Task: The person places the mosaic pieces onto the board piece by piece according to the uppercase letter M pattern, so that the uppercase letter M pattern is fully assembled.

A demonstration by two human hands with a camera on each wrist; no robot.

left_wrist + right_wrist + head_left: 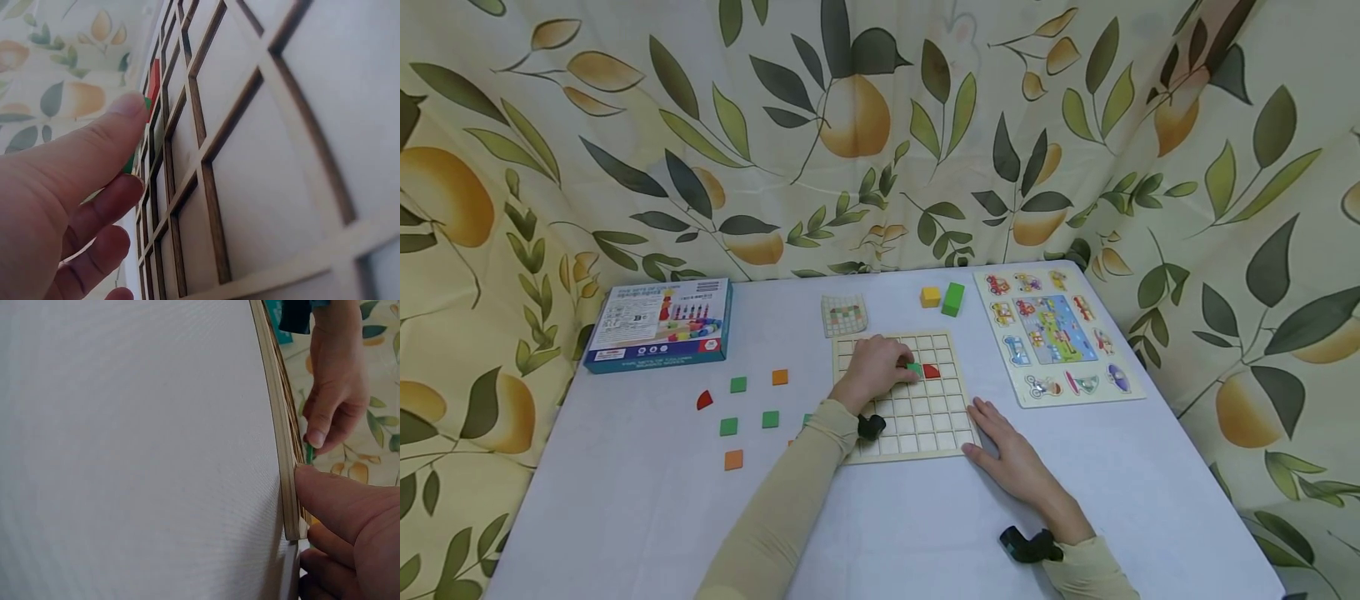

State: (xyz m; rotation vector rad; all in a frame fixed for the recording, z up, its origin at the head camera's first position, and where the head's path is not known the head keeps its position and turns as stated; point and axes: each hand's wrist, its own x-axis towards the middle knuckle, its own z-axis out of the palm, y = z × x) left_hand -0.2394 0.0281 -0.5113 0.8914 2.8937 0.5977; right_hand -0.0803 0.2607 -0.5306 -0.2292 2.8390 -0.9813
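A wooden grid board (pixel 917 425) with square cells lies on the white table. My left hand (pixel 874 371) is over its upper part and pinches a green square tile (pixel 914 369) between thumb and fingers, beside a red quarter-round tile (pixel 931 372) in a cell. In the left wrist view, the thumb (pixel 128 106) covers much of the green tile (pixel 129 165), and the red tile (pixel 154 81) shows just past it. My right hand (pixel 1011 454) rests at the board's right edge with fingers extended; in the right wrist view, its thumb (pixel 331 494) touches the board's rim (pixel 281 425).
Left of the board lie loose green tiles (pixel 738 384), orange tiles (pixel 780 377) and a red quarter-round tile (pixel 703 400). Behind them sits a box (pixel 658 325). A pattern card (pixel 844 316), yellow block (pixel 930 297) and green block (pixel 952 299) are at the back; a picture puzzle (pixel 1060 337) lies right.
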